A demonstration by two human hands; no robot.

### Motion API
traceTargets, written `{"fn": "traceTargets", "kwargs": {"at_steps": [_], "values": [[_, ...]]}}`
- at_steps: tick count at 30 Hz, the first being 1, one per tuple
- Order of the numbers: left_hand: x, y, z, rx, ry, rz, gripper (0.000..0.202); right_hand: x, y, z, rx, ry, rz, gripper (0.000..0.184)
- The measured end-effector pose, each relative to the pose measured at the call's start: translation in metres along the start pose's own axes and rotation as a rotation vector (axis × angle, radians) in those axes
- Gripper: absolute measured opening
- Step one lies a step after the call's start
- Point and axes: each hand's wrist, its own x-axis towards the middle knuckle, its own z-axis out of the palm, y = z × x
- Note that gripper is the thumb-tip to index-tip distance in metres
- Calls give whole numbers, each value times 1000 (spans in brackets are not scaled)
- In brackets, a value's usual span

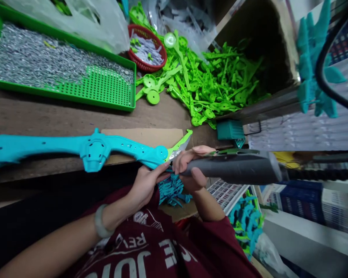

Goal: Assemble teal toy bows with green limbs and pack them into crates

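A long turquoise plastic toy bow (pixel 124 146) lies along the bench's front edge. At its right end sits a lime green limb (pixel 178 148) with a pale blade-like piece beside it. My left hand (pixel 146 181) is closed on that right end from below, thumb on top. My right hand (pixel 193 166) grips a dark grey electric screwdriver (pixel 234 166), held nearly level. Its tip points left at the toy's joint, close to my left thumb. The fingers hide the exact contact point.
A green perforated tray (pixel 104 102) of small metal parts stands at the back left. Beside it are a red basket (pixel 146 69) of pale pieces and a heap of lime green parts (pixel 211 85). A small teal bin (pixel 229 129) and a black cable (pixel 324 58) are at right.
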Motion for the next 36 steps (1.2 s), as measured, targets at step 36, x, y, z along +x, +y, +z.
{"fn": "traceTargets", "kwargs": {"at_steps": [36], "values": [[-48, 83, -60, 983, -519, -314, 36, 176, 96, 111, -4, -207, 76, 35]]}}
